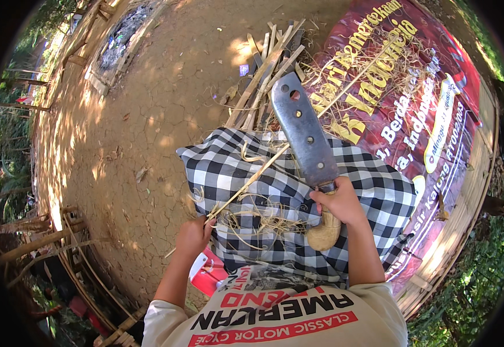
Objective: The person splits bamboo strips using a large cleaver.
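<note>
My left hand (193, 236) is closed around a long, thin bamboo strip (250, 180) in front of my left side. From there the strip slants up to the right, passes behind the blade and reaches far out over the banner. In my right hand (342, 202) is a broad cleaver (307, 130), gripped at its curved wooden handle. Its dark blade has several holes and points away from me, crossing the strip. A black-and-white checked cloth (367, 170) covers my lap under both hands. Curly bamboo shavings (272, 222) lie on it between them.
Beyond the cloth lies a pile of split bamboo pieces (263, 84) on cracked bare soil (148, 110). A red printed banner (336, 49) with shavings on it spreads at the right. Far left is an ash-filled pit (123, 36); a bamboo structure (43, 234) stands at the lower left.
</note>
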Demonstrator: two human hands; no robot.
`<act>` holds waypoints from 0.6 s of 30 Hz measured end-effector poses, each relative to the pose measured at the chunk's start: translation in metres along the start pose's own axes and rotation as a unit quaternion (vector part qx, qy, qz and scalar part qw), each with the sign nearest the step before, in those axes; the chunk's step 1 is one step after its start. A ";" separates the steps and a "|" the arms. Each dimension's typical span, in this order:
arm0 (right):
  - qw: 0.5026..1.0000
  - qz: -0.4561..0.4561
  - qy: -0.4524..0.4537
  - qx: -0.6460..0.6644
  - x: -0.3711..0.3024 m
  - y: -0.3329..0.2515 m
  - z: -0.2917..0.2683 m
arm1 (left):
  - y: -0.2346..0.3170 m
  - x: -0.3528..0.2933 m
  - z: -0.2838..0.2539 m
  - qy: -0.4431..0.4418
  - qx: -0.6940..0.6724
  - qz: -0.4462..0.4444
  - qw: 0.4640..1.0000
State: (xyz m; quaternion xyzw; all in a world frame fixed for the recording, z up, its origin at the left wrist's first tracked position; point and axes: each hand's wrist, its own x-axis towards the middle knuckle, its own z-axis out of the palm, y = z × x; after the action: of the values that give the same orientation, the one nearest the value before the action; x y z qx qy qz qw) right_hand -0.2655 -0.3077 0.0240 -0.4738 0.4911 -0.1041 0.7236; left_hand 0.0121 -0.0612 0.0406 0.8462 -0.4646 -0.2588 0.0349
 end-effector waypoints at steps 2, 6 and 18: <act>0.999 -0.036 0.010 0.017 0.003 -0.005 -0.005 | -0.002 0.001 0.005 0.017 0.002 0.017 1.000; 0.997 0.025 0.002 -0.071 -0.002 0.000 0.008 | -0.007 0.006 0.012 0.015 -0.015 0.010 1.000; 0.977 0.094 -0.189 -0.035 -0.007 0.002 0.026 | -0.011 0.005 0.015 0.023 -0.016 0.020 0.999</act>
State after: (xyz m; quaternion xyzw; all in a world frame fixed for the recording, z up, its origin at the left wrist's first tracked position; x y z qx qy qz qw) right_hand -0.2489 -0.2867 0.0285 -0.4621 0.3907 0.0730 0.7928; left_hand 0.0159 -0.0563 0.0217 0.8418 -0.4761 -0.2461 0.0643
